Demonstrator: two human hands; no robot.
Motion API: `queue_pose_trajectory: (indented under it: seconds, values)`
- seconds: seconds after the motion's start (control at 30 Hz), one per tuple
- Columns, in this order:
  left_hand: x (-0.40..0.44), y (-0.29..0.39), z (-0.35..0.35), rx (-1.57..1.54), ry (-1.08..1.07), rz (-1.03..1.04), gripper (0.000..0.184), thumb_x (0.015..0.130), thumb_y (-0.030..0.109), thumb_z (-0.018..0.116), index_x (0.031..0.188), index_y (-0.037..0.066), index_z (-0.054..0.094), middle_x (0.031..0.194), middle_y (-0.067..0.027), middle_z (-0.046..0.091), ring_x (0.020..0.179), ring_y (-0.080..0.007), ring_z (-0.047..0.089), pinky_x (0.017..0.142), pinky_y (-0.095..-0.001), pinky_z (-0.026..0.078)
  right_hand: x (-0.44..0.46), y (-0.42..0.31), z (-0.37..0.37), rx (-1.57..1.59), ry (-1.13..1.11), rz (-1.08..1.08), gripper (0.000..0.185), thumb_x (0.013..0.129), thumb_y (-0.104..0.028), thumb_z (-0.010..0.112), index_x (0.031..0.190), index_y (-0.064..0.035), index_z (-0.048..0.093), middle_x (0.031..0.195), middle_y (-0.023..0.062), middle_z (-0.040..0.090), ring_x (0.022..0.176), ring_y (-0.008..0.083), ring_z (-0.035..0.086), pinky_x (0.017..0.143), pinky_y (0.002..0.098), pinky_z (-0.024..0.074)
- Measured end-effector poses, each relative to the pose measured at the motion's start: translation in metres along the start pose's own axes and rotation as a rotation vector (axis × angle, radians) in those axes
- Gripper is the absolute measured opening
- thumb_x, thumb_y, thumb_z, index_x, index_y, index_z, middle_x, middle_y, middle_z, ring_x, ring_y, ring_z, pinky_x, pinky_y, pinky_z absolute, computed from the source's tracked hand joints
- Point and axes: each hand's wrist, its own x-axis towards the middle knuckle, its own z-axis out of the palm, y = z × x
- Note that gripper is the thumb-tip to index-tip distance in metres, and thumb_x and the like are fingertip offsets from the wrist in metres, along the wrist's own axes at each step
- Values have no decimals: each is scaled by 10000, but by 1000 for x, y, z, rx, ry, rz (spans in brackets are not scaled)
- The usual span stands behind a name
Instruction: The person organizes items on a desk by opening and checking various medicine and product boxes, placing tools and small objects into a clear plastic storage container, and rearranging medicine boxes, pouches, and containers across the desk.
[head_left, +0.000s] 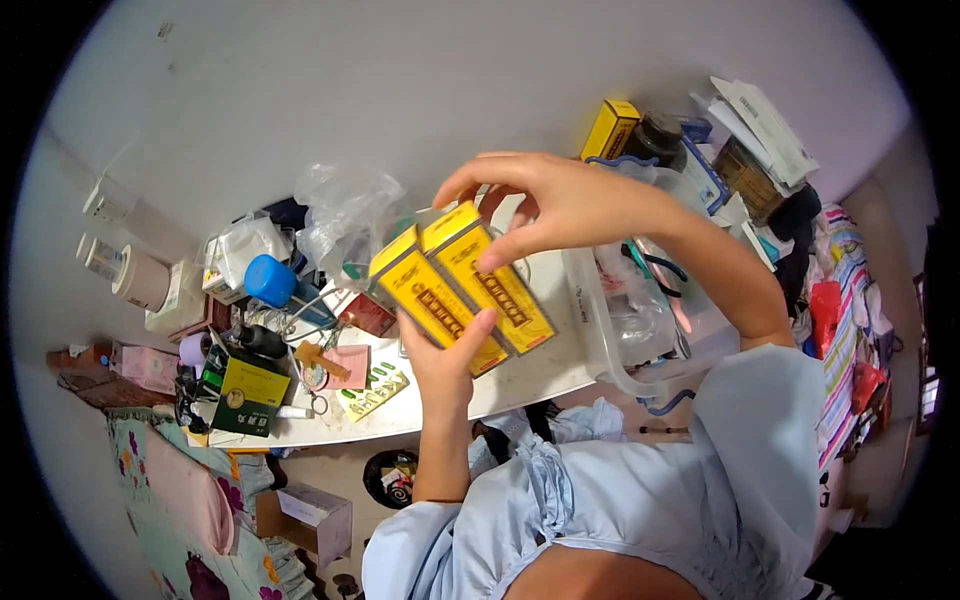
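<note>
Two yellow cartons with dark brown lettering are held side by side above the white table. My left hand [442,365] grips the left yellow carton [420,290] from below, its thumb across the front near both cartons. My right hand [560,205] curls over the top of the right yellow carton [490,275], thumb on its front face and fingers behind, partly hidden. The cartons lean to the left at the top, with a narrow gap between them. Just right of them stands a clear plastic bin [600,335] with scissors-like handles and plastic bags inside.
On the white table [540,385] are a blue-capped bottle [270,281], a crumpled clear bag [345,215], a green box [250,395] and a pill blister pack [375,390]. Another yellow carton [610,128] and a dark jar [657,138] stand at the back right. An open cardboard box [310,520] sits below left.
</note>
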Motion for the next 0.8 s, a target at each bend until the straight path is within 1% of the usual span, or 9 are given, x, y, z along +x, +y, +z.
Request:
queue_pose_trajectory:
  seconds: [0.03, 0.1, 0.17, 0.23, 0.3, 0.47, 0.53, 0.6, 0.8]
  values:
    - [-1, -6, -9, 52, 37, 59, 627, 642, 30, 711, 1149, 5, 343, 1025, -110, 500, 908, -188, 534, 779, -288, 449, -1, 4, -9, -5, 4, 6, 374, 715, -189, 677, 1040, -62, 541, 991, 62, 541, 875, 137, 519, 605, 244, 503]
    - [-8, -7, -28, 54, 96, 149, 596, 637, 20, 704, 1132, -19, 375, 1002, -108, 511, 901, -183, 529, 777, -286, 443, -8, 23, -46, -235, 220, 327, 441, 725, -277, 657, 1101, -95, 518, 1054, 80, 524, 929, 212, 521, 717, 324, 484]
    - [-17, -3, -47, 95, 140, 263, 560, 633, 5, 699, 1111, -33, 410, 984, -111, 527, 883, -185, 537, 781, -286, 441, -29, 104, -93, -877, 363, 281, 477, 715, -314, 642, 1123, -111, 504, 1106, 96, 511, 1000, 280, 493, 828, 375, 423]
    - [-28, -2, -78, 196, 158, 318, 521, 630, -22, 692, 1088, -40, 445, 970, -122, 546, 846, -194, 557, 783, -297, 443, -39, 127, -110, -1214, 166, 597, 497, 695, -265, 651, 1141, -127, 480, 1135, 92, 501, 1074, 302, 443, 923, 467, 311]
    - [-43, -3, -104, 320, 261, 384, 503, 637, -28, 693, 1078, -45, 451, 971, -122, 544, 843, -188, 555, 773, -299, 443, -48, 138, -105, -1300, 143, 705, 525, 673, -236, 665, 1146, -129, 464, 1136, 84, 503, 1100, 283, 426, 922, 536, 251]
    - [-63, 13, -161, 354, 501, 522, 470, 703, -3, 644, 1104, -18, 399, 1019, -130, 503, 887, -192, 520, 768, -313, 448, -46, 173, -115, -1296, 152, 626, 547, 637, -126, 684, 1121, -111, 430, 1154, 88, 474, 1061, 282, 441, 900, 434, 292]
    - [-64, 26, -176, 310, 561, 525, 473, 703, 7, 647, 1104, -22, 397, 1039, -125, 503, 898, -194, 520, 761, -314, 451, -53, 189, -126, -1248, 261, 367, 565, 649, -60, 668, 1151, -74, 410, 1158, 122, 453, 1081, 283, 435, 914, 374, 331]
    - [-58, 30, -181, 286, 666, 571, 484, 711, -4, 635, 1125, -22, 386, 1062, -128, 497, 910, -191, 517, 759, -311, 449, -55, 193, -131, -1052, 234, 339, 578, 656, -33, 656, 1171, -57, 394, 1160, 132, 446, 1099, 279, 427, 929, 348, 335]
    - [-52, 30, -191, 593, 583, 554, 399, 694, -31, 653, 1044, -25, 462, 966, -105, 547, 835, -182, 543, 733, -281, 446, -45, 177, -123, -756, 217, 259, 513, 720, -8, 595, 1191, -17, 394, 1203, 134, 430, 1137, 247, 418, 973, 311, 313]
